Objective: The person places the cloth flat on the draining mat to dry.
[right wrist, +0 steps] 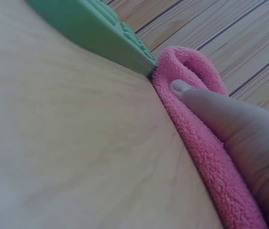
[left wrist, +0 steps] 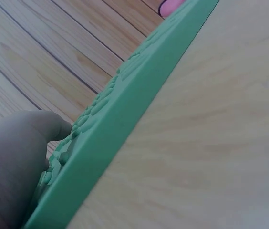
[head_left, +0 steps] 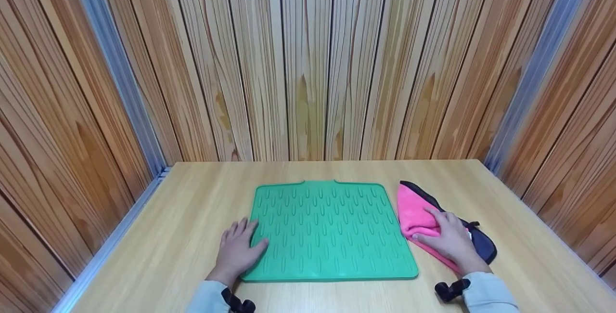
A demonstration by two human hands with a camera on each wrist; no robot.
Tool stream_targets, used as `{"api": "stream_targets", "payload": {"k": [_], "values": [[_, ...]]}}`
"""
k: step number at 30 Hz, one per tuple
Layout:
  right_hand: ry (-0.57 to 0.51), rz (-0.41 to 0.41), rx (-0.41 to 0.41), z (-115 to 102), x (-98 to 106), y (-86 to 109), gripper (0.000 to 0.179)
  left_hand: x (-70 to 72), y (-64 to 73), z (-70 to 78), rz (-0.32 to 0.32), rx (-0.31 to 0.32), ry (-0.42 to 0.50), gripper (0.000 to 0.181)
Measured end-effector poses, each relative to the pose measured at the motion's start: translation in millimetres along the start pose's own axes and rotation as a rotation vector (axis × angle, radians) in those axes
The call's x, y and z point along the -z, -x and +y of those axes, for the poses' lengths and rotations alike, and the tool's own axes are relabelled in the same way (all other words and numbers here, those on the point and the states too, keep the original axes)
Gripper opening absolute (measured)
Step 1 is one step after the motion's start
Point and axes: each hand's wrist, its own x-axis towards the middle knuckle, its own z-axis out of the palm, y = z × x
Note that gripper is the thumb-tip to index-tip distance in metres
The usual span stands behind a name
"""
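Note:
A green rubbery mat (head_left: 332, 236) with raised oval ridges lies flat on the table. My left hand (head_left: 238, 250) rests at its left edge, fingers fairly straight, the thumb over the mat; the left wrist view shows that thumb (left wrist: 53, 125) beside the raised side wall. To the right, a pink plush cloth (head_left: 416, 207) with a dark navy border and a navy rounded end (head_left: 483, 245) lies partly folded. My right hand (head_left: 450, 238) pinches a bunched fold of it between thumb and fingers. In the right wrist view, the thumb (right wrist: 184, 90) presses into the pink pile, close to the mat's corner.
The wooden table (head_left: 192, 197) extends around the mat on every side. Wood-plank panels (head_left: 308, 62) stand behind and at both sides, with metal posts (head_left: 120, 62) at the corners. Each wrist carries a black device (head_left: 452, 290).

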Motion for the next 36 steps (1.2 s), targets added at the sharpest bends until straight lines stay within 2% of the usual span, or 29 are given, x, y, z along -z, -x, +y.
{"api": "stream_targets", "payload": {"k": [12, 25, 31, 36], "values": [[0.047, 0.070, 0.034, -2.7, -3.4, 1.6, 0.085, 0.2, 0.3, -2.1, -0.001, 0.000, -0.010, 0.074], [0.032, 0.146, 0.060, -4.5, -2.5, 4.0, 0.061, 0.6, -0.7, 0.7, -0.002, -0.001, -0.013, 0.072], [-0.010, 0.118, 0.038, -4.4, -1.9, 2.7, 0.063, -3.1, -0.1, -3.5, 0.007, 0.006, -0.013, 0.072], [-0.052, 0.121, 0.014, -4.6, 0.1, 1.6, 0.059, -0.5, -1.1, -1.7, 0.004, 0.007, -0.015, 0.070]]}}
